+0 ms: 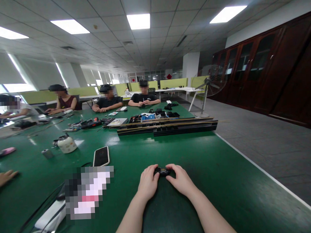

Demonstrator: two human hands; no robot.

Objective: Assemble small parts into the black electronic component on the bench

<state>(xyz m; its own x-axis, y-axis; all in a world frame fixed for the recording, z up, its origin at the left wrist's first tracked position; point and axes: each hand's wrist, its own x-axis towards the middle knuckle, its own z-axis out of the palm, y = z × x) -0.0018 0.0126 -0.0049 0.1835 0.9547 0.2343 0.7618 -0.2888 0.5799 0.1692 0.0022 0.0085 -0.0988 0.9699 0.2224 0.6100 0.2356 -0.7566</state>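
A small black object (162,171) with a brownish-gold patch on top is between my two hands, at or just above the green tabletop. It is too small to tell its kind. My left hand (148,181) grips its left end, fingers curled over the far side and thumb near. The thumb and forefinger of my right hand (181,180) close around its right end. Parts of the object are hidden behind my fingers. Left of my hands lies a phone with a white edge (101,156).
Black rails with thin rods (185,129) lie across the table ahead. Tools (87,123), a white round container (66,144), and a power strip with cables (50,214) sit left. Another person's hand (5,178) rests at the left edge. Several people sit farther off; a fan (207,81) stands right.
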